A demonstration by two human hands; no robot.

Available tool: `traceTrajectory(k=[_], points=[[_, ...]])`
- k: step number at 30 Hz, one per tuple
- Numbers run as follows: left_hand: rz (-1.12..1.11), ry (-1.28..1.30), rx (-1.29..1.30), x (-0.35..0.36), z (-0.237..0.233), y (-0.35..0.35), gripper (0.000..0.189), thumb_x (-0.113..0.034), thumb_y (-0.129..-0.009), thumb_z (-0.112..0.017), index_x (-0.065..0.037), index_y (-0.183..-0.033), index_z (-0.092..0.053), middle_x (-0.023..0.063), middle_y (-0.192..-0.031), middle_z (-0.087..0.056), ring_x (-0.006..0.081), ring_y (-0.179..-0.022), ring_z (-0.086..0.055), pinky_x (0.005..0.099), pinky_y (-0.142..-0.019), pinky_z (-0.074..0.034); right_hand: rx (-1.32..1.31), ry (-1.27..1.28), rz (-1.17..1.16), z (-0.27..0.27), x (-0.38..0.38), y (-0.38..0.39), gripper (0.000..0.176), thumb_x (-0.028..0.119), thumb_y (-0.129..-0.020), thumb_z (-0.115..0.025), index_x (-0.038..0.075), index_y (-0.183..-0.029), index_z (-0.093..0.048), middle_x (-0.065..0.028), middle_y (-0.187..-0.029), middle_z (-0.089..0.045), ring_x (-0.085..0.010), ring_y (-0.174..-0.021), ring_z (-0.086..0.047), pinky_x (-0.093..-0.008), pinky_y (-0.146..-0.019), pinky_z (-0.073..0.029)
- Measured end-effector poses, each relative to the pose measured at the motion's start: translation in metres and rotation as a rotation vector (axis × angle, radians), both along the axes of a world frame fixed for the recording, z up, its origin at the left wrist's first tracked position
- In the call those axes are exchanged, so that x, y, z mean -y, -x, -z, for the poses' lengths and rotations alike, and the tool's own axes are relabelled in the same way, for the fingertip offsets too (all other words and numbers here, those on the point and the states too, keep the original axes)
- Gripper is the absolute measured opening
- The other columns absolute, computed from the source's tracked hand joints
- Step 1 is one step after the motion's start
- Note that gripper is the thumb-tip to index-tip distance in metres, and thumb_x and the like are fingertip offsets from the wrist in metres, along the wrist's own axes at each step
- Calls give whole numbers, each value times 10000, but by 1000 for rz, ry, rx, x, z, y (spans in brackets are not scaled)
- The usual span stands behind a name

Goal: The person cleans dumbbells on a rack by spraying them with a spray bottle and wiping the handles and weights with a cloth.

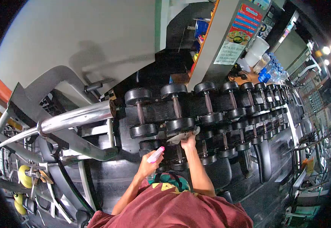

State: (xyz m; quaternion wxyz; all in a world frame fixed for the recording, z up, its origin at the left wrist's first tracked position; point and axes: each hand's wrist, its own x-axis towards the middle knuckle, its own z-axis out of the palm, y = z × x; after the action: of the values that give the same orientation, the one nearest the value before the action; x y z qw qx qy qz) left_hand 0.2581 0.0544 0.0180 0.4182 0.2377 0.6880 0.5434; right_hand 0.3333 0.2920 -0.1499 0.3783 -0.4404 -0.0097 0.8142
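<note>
My left hand [148, 164] is closed around a spray bottle with a white and pink trigger head [156, 155]; most of the bottle is hidden by my fingers. A pale cloth [181, 136] is in my right hand [188, 142], which is closed on it. The cloth lies against the front end of a black dumbbell [180, 124] on the upper tier of the rack. Just below my hands is another dumbbell [179, 152] on the lower tier, partly covered by my right hand and the cloth.
Several more dumbbells [209, 102] run along both tiers to the right. To the left, a chrome bar [76, 117] juts from a grey machine frame [51, 85]. Behind the rack stand a pillar with posters [230, 51] and a counter with water bottles [275, 68].
</note>
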Motion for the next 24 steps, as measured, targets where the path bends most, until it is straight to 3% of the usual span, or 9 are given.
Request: traceTrajectory(k=[2,7,11,14,17,19,20,22,24], points=[[12,-11,11,0,-1,1,200,-172,-856,-603,-41,-1006,-621,25,-794,-645,69,-602,-549,234,-506,-459,158,-239,184,-54,27,10,295,173,-931,-493,121,-1221,-478,-5,-1037,-563,-177,-914,-558,-363,-777,-477],[51,-52,-28,-1,1,3,211,-177,-855,-609,-41,-1016,-618,22,-797,-644,64,-591,-541,231,-498,-458,290,-748,109,-56,76,22,396,151,-896,-568,78,-1272,-470,17,-1028,-556,-102,-853,-510,-233,-738,-415],[53,-74,-40,-3,5,4,204,-175,-850,-617,-44,-1007,-622,12,-783,-638,56,-581,-535,226,-496,-452,218,-548,-96,-43,97,1,373,220,-901,-579,117,-1248,-485,23,-1014,-563,-104,-906,-531,-228,-757,-429],[63,-46,-75,-4,1,4,197,-168,-844,-623,-45,-998,-625,1,-763,-629,49,-567,-526,219,-495,-445,95,-346,-253,-23,84,-20,290,223,-920,-543,121,-1189,-506,-16,-1059,-584,-182,-961,-566,-338,-814,-479],[39,-47,-36,-2,11,3,197,-165,-840,-628,-41,-993,-628,2,-753,-627,46,-560,-524,216,-496,-440,-149,-150,-286,40,56,-30,256,233,-963,-436,93,-1165,-506,-11,-1038,-589,-179,-924,-580,-385,-858,-469],[36,-53,-37,0,11,3,200,-167,-839,-629,-35,-990,-629,9,-754,-630,54,-561,-530,220,-499,-446,-169,-283,-291,81,43,-23,216,231,-964,-424,97,-1080,-546,-15,-964,-608,-168,-854,-593,-365,-847,-476],[30,-52,-38,2,10,3,200,-167,-839,-629,-35,-990,-629,9,-754,-630,54,-561,-530,220,-499,-446,-395,-193,-231,90,34,-15,197,234,-955,-438,96,-1029,-557,-15,-907,-608,-172,-829,-592,-364,-847,-475],[-14,-72,1,2,3,1,206,-147,-833,-640,-6,-980,-612,45,-777,-646,73,-541,-551,232,-478,-459,-359,1,-189,27,24,1,174,243,-924,-490,90,-878,-558,-10,-741,-565,-175,-764,-576,-376,-830,-473],[-36,-41,-20,2,-5,-2,208,-148,-833,-640,-4,-981,-612,45,-776,-645,73,-541,-550,231,-478,-458,-39,99,-214,24,6,20,177,267,-909,-529,91,-901,-543,-18,-772,-553,-183,-767,-574,-373,-793,-480]])
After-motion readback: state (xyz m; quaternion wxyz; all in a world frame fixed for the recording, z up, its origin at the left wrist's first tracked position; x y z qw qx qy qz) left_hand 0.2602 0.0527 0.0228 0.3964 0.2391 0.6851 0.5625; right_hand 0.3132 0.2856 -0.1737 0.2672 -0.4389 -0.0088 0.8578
